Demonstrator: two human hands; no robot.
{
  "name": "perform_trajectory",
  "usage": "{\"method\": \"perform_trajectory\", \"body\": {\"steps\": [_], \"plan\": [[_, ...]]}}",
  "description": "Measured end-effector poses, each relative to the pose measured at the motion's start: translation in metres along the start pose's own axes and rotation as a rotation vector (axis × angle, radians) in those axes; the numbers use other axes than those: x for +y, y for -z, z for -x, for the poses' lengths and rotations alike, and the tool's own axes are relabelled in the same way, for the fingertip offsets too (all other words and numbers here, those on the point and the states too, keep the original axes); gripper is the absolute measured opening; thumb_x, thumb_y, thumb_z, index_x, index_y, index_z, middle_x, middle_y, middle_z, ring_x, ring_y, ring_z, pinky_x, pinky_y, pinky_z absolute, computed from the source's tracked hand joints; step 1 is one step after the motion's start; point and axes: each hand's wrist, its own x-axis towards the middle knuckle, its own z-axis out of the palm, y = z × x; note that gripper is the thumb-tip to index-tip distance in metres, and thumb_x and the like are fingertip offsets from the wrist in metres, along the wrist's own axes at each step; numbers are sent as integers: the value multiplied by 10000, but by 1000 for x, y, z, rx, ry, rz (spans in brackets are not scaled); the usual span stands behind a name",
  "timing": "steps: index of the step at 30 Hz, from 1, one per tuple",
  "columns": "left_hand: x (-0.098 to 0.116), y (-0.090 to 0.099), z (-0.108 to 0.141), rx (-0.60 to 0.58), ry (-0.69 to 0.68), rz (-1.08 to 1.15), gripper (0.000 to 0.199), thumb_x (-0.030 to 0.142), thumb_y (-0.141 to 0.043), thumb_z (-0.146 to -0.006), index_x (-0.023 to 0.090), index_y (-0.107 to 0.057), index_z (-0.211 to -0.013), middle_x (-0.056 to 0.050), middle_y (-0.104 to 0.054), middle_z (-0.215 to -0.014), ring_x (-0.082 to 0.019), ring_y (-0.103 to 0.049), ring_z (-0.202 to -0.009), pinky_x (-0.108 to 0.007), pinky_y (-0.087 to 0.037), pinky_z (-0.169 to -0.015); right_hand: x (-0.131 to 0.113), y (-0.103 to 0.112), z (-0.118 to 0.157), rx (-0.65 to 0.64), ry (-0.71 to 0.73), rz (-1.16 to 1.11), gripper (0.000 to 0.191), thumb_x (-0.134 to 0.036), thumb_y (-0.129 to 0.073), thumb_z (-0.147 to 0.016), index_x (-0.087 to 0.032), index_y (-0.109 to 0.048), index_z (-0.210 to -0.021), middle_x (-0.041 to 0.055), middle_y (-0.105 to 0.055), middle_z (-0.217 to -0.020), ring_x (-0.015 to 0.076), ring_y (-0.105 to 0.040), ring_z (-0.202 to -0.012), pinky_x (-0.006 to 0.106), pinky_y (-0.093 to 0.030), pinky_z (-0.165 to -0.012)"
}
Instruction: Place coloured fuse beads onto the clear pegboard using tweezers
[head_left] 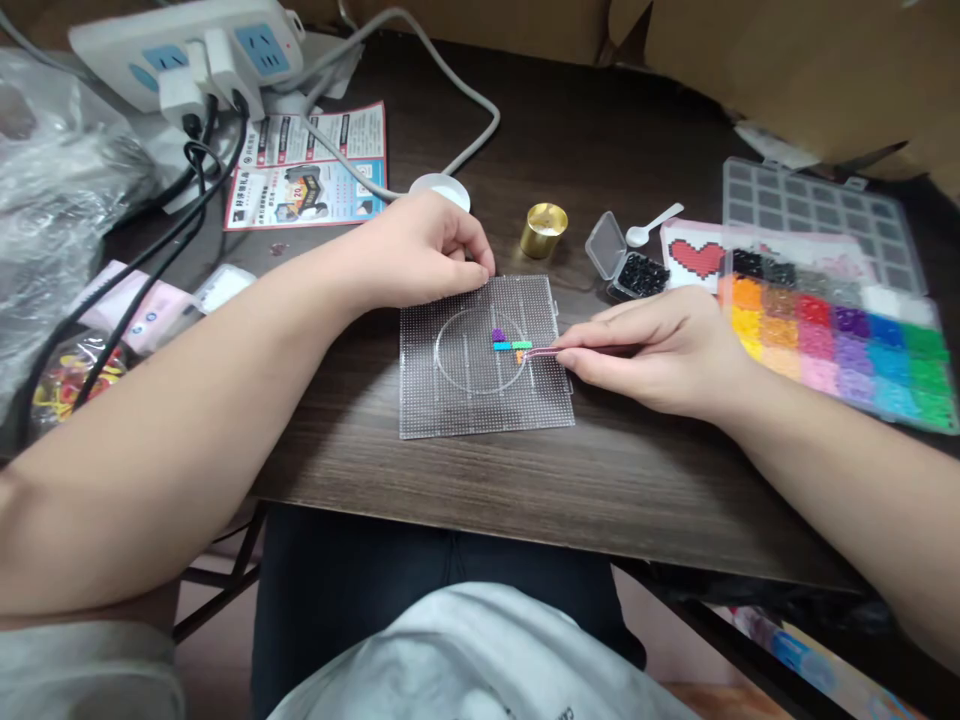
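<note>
A clear pegboard [480, 405] lies on the dark wooden table, with a faint round outline on it. Small purple, blue, green and orange beads [512, 345] stand in a cluster near its middle. My right hand [649, 350] pinches pink tweezers [551, 352], whose tips are at the orange beads. At the board's top edge rests my left hand [427, 250], its fingers bent and close together; whether anything is between them is too small to tell.
Beyond the board are a gold cup [544, 230], a small box of black beads [639, 275] and a white spoon [654, 226]. A multicoloured bead case [840, 335] sits at right. Back left are a power strip [187, 50], cables, a leaflet [307, 170] and plastic bags.
</note>
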Motion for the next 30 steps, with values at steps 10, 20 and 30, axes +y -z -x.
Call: {"method": "perform_trajectory", "body": {"steps": [10,20,30], "plan": [[2,-1,1,-8,5,-8,188,268,-761,-946,178,-837,-1093,23,-498,-639,-115,-476,-721,-307,-329,-715,1,0,1,41,-9,48,122,-334,-874,-968,-309,-985,-1013,33,-883,-873,214,-771,-675,340,-606,-577],[2,-1,0,-13,11,-10,213,258,-733,-958,152,-850,-1101,4,-528,-697,-118,-509,-711,-308,-330,-732,1,0,0,64,-3,37,101,-358,-905,-928,-309,-981,-974,28,-896,-907,205,-811,-708,305,-648,-599],[3,0,2,-3,-9,-12,169,274,-777,-916,175,-840,-1038,12,-513,-665,-111,-488,-680,-305,-339,-695,0,0,1,40,30,47,100,-367,-906,-951,-323,-980,-1003,19,-889,-890,181,-783,-667,300,-612,-579]]}}
